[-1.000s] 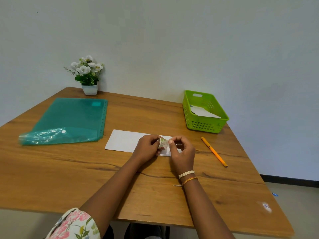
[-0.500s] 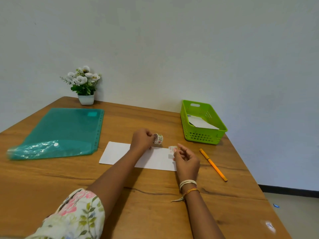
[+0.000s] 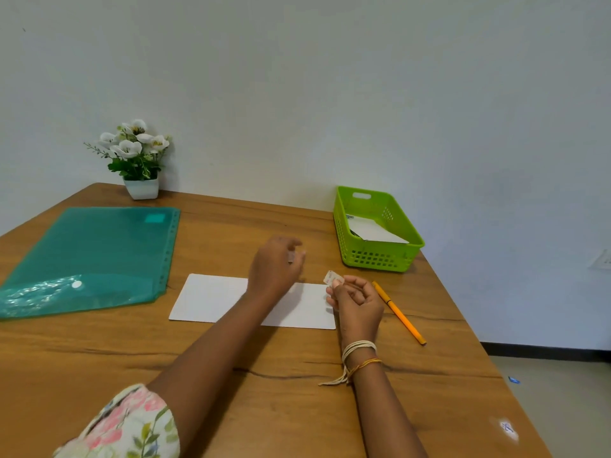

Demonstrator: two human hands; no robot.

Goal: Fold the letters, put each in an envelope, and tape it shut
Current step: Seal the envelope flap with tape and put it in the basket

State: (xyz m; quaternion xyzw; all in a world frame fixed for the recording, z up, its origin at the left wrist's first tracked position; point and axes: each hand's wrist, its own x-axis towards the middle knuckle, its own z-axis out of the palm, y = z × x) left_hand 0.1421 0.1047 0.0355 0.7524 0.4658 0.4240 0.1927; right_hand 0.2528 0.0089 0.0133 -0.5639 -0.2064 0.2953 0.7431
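Pinching a tape piece in my right hand beside the envelope; left hand blurred, fingers' grip unclear.

The person is wearing a short floral sleeve on the left arm, at seven o'clock: pink blooms and green leaves on cream. The right wrist is carrying cream cord loops (loose ends dangling) and an orange thread.
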